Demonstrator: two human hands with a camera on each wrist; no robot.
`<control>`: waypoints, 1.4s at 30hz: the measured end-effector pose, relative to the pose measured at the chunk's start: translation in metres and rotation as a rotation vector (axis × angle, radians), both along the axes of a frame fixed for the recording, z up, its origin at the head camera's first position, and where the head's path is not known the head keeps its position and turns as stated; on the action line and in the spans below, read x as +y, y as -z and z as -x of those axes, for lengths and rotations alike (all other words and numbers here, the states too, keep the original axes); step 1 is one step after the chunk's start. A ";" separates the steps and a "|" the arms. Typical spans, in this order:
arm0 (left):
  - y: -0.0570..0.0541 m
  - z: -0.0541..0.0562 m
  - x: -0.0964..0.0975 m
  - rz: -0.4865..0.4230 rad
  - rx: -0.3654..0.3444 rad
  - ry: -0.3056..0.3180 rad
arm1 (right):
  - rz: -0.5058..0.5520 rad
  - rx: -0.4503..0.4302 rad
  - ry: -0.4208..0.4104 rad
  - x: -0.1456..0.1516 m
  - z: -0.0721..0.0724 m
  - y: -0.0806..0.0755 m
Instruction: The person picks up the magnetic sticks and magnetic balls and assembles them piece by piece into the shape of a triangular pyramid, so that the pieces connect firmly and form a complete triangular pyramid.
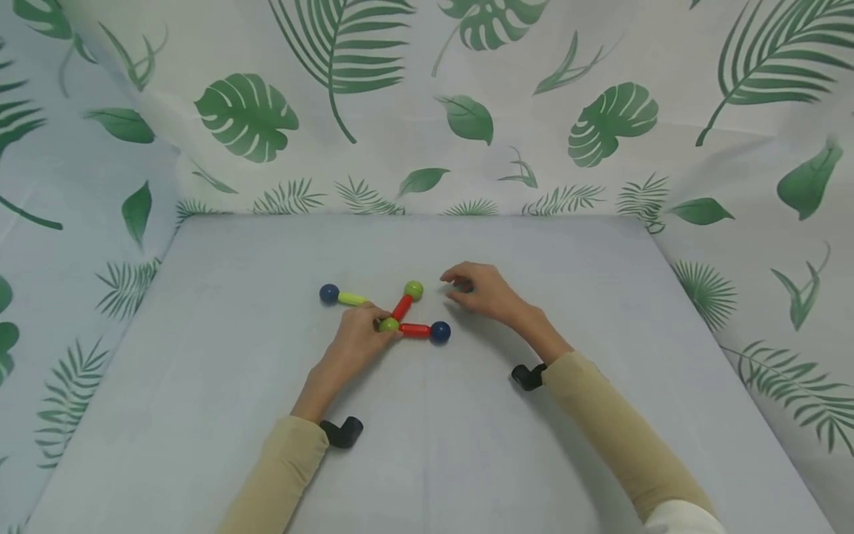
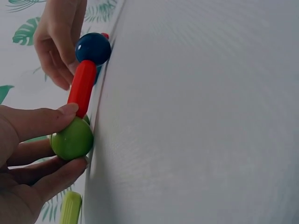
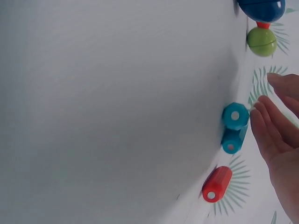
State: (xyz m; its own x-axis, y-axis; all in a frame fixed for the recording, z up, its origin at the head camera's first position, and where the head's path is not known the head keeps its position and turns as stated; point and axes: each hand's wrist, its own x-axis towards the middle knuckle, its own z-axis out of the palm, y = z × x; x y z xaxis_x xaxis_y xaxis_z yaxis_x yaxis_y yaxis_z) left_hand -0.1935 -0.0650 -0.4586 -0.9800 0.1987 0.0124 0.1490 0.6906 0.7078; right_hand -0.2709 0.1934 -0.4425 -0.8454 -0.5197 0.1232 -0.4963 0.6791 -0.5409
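My left hand (image 1: pixel 356 341) pinches the central green ball (image 1: pixel 389 325) between thumb and fingers. From that ball one red rod (image 1: pixel 415 330) runs to a blue ball (image 1: pixel 439 331). Another red rod (image 1: pixel 402 306) leads to a second green ball (image 1: pixel 414 289). In the left wrist view, the thumb tip also overlaps the red rod (image 2: pixel 82 86). My right hand (image 1: pixel 490 293) hovers to the right, thumb and fingers parted around a gap. Close to its fingertips in the right wrist view lie teal rods (image 3: pixel 235 115), not gripped, with a loose red rod (image 3: pixel 217 184) farther along.
A yellow-green rod (image 1: pixel 351 299) with another blue ball (image 1: pixel 329 294) lies beyond my left hand, its near end hidden by the fingers. Leaf-patterned cloth (image 1: pixel 380 163) stands behind the pale tabletop (image 1: pixel 427 445). Black wrist devices (image 1: pixel 343 432) stick out near both cuffs.
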 end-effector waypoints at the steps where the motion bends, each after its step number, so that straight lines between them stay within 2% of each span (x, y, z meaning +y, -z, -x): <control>1: 0.000 0.000 0.001 -0.001 0.005 0.000 | 0.000 0.003 0.006 0.001 -0.001 0.000; 5: 0.000 0.000 0.003 -0.003 0.015 0.002 | -0.009 0.019 0.023 0.007 -0.003 0.000; 9: 0.000 0.000 0.003 -0.003 -0.008 -0.009 | -0.005 0.026 0.030 0.011 -0.006 0.000; 16: -0.001 0.001 0.002 -0.011 -0.012 -0.016 | -0.004 0.007 0.053 0.013 -0.012 -0.002; 27: 0.000 0.002 0.004 -0.009 0.012 0.003 | -0.064 -0.043 0.097 0.012 -0.018 0.004; 35: -0.002 0.001 0.003 -0.007 0.010 0.010 | -0.161 -0.040 0.112 0.007 -0.017 0.001; 38: -0.002 0.001 0.003 -0.014 0.007 0.011 | -0.151 -0.027 0.110 0.005 -0.017 0.001; 42: -0.002 0.002 0.003 -0.013 0.007 0.010 | -0.088 -0.041 0.112 0.003 -0.017 0.001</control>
